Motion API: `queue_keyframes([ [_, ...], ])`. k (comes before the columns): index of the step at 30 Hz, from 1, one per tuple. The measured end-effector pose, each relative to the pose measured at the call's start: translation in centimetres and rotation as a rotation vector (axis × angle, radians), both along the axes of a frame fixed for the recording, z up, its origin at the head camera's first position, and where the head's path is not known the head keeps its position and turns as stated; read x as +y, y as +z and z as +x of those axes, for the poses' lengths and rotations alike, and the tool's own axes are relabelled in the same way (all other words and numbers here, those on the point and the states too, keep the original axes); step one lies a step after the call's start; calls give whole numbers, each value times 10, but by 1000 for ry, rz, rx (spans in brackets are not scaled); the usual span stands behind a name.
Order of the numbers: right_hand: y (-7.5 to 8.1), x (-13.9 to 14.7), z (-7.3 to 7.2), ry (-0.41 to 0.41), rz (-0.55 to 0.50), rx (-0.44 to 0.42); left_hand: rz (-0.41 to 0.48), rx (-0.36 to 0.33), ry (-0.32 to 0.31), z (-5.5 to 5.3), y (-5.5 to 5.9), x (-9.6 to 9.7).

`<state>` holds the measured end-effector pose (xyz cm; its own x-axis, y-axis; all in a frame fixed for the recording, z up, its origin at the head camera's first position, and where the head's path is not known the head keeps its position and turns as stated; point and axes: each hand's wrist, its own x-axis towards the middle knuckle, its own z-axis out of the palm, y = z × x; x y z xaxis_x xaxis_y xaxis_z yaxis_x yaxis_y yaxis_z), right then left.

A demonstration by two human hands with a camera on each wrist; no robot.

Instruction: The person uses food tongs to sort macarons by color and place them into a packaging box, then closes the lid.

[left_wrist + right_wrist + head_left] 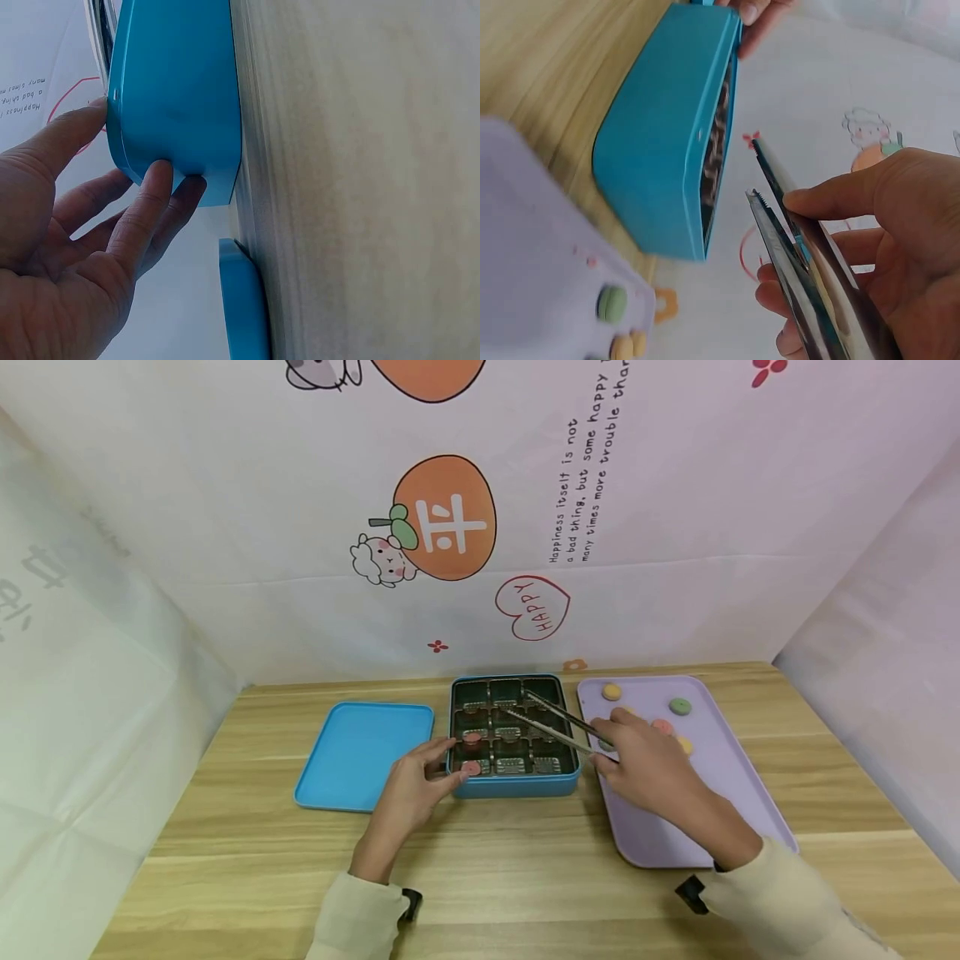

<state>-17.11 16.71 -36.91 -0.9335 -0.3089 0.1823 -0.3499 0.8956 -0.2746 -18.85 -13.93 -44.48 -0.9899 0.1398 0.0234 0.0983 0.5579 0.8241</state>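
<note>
Ngl the right hand (648, 766) is gripping spread tongs (844, 289) over the blue box (517, 787) on its left, the left hand (412, 785) only resting relaxed fingers there, so snagging a divider (492, 753) could be shoving everything.

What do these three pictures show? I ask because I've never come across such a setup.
There is no machine here, just a person's two bare hands. The wide picture comes from a camera on the head; the two close, sideways-looking ones come from cameras on each wrist.

On the wooden table stands a blue box with compartments, two pink rounds inside. Left of it lies a flat blue piece, probably its lid; on its right, a purple tray carries small coloured rounds.

The left hand touches the box. The right hand holds metal tongs, tips apart with nothing between them.
</note>
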Motion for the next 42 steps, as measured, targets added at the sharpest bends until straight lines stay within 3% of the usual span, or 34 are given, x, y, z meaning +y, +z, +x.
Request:
queue_keyframes([
  [11,-3,70,13,-63,60,33,-5,-7,8,0,1,0],
  [19,-12,114,21,-143,70,-4,-1,-4,10,1,1,-1],
  [28,-24,137,20,-205,94,-43,-21,1,7,1,2,1],
  [42,-44,153,10,-220,113,-94,-11,-7,4,-1,0,0],
])
